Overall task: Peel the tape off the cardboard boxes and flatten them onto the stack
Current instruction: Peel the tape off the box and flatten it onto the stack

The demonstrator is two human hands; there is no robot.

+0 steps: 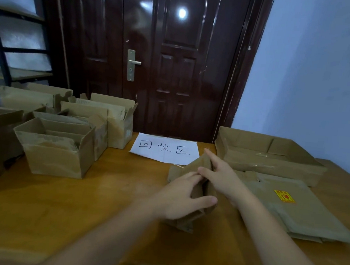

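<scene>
The work surface is an orange-brown wooden table [81, 219] set against a dark glossy panelled door [175, 60] and a pale blue wall [318, 90]; a black metal shelving frame [2, 47] stands beyond the far-left corner.

Near the middle of the table sits the small brown cardboard box [185, 170] under work, partly collapsed; the left hand [183, 201] grips its near side, thumb extended along the flap and fingers curled over the top; the right hand [222, 177] presses on it from the right with fingers held fairly straight, holding nothing that can be made out; no tape is discernible on the box, the frame being blurred there.

At the right edge lies the stack of flattened brown cardboard [301, 213], the top sheet bearing a yellow and red sticker [284, 196]; several boxes appear done.

Behind it, toward the far-right corner, rests a wide shallow open cardboard tray [271, 157]; at the far edge, centre, a white paper sign with handwritten characters [165, 149].

Along the left edge stands a crowd of upright open cardboard boxes [59, 145]; these judged outstanding, so the task seems well short of complete; nothing obstructs the path from box to stack.
</scene>
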